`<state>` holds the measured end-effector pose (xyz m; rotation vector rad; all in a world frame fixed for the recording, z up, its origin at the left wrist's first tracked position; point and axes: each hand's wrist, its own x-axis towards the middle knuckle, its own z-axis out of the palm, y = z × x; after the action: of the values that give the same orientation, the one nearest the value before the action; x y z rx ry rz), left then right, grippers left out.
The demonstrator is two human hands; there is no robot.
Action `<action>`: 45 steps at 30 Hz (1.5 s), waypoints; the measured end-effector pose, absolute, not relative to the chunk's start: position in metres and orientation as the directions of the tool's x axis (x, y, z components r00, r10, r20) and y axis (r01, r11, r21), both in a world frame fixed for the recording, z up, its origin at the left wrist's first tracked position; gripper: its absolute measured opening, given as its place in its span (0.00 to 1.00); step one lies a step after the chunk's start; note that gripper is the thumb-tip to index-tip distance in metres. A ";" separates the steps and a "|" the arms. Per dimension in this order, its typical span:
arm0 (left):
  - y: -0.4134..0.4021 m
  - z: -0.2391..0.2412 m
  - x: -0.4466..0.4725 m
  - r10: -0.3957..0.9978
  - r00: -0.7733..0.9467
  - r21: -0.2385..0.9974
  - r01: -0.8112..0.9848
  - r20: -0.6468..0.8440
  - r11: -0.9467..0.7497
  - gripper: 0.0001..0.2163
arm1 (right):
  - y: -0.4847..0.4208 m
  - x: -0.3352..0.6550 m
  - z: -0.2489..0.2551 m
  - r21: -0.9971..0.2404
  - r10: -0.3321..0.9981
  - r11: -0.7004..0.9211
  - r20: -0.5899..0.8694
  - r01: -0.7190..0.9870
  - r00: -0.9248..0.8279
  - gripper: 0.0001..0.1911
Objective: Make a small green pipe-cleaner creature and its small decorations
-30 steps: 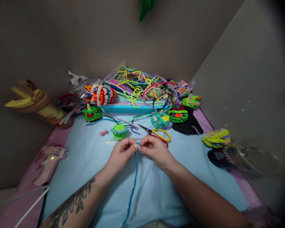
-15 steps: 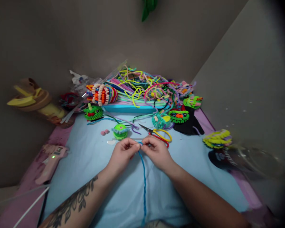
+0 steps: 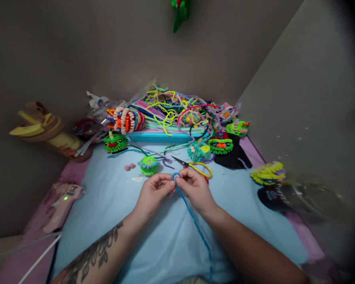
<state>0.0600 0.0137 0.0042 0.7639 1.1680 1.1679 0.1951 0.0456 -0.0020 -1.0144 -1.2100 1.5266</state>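
My left hand [image 3: 157,190] and my right hand [image 3: 196,188] meet over the middle of the table, fingertips pinched together. Between them they hold a blue pipe cleaner [image 3: 197,223], bent at its upper end around a small pale pinkish piece. The long tail slants down and right toward my lap. Just beyond my left hand sits a bright green fuzzy ball [image 3: 148,166] with a blue-grey band. Scissors [image 3: 192,165] with yellow and red handles lie behind my right hand, partly covered by it. Two small pink pieces [image 3: 129,167] rest left of the ball.
Behind stands a blue tray [image 3: 165,137] heaped with pipe cleaners. Fuzzy figures surround it, including a green one [image 3: 115,143] and a teal one [image 3: 198,150]. A pink glue gun [image 3: 63,207] lies left, near a tumbler [image 3: 62,140]. A yellow figure [image 3: 268,173] is right.
The blue pipe cleaner's end now forms a loop above my fingertips around the pale piece. Its tail has swung to the right. The view has shifted slightly.
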 end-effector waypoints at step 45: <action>0.020 0.015 0.044 0.989 0.088 0.959 0.269 -0.116 0.088 0.12 | 0.049 0.203 0.000 -0.985 0.911 -0.144 -0.170 0.097 -0.376 0.09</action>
<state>0.0444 0.0205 0.0155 1.3691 1.3694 0.9176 0.2026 0.0490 -0.0004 -1.1686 -1.4688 1.5916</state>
